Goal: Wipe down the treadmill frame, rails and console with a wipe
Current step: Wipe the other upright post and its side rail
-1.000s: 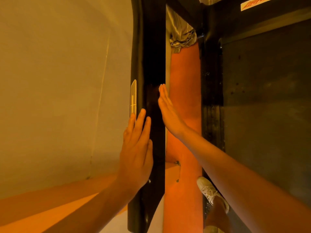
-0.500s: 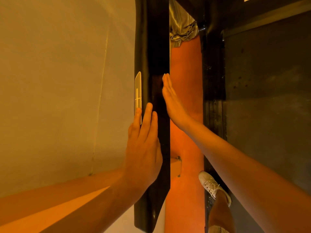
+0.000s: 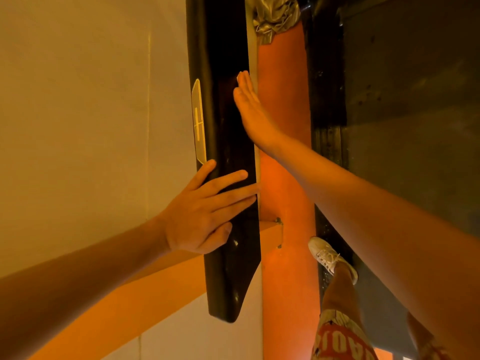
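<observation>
A long black treadmill rail runs from the top of the view down to its rounded end near the floor. It carries a pale label plate on its left side. My left hand lies flat across the rail's top, fingers straight and spread to the right. My right hand presses edge-on against the rail's right side, fingers straight and together. A small pale edge, possibly a wipe, shows at its fingertips; I cannot tell.
The dark treadmill belt and deck lie to the right, with a black side strip. An orange floor stripe runs between rail and deck. Crumpled silvery cloth lies at top. My white shoe stands on the deck edge.
My left hand has turned from pointing up along the rail to lying across it, fingers to the right. My right hand stays pressed on the rail's right side.
</observation>
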Motion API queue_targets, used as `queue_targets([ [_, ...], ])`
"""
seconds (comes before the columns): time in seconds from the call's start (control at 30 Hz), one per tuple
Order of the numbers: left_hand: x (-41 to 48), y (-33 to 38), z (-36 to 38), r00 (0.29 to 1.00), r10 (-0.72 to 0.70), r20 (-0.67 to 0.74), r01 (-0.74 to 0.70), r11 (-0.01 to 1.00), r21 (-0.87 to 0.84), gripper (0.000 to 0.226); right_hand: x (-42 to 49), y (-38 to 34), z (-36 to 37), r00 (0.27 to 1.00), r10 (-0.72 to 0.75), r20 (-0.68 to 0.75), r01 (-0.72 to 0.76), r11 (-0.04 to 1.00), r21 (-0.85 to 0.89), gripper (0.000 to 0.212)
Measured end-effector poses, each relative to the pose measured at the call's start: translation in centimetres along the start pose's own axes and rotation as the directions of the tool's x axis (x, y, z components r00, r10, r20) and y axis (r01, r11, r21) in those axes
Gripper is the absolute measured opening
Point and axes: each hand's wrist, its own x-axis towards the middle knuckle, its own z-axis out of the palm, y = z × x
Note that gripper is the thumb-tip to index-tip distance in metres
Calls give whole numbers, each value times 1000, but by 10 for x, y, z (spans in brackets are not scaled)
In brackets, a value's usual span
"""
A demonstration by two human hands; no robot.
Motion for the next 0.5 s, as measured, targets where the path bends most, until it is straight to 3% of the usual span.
queue_targets([
  [0.1, -2, 6, 5, 994, -71, -86, 64, 995, -79, 56, -2, 2, -3, 1000, -2, 16, 2, 1000, -12, 57],
  [0.23, -4, 12, 6, 985, -145, -93, 134, 984, -117, 55, -23, 9, 14, 1000, -18, -4, 18, 1000, -8, 59],
  [0.5, -3, 9, 10, 981, -139, -137, 115, 978, -173, 48, 8, -19, 5, 999, -2, -42, 2, 1000, 9, 57],
])
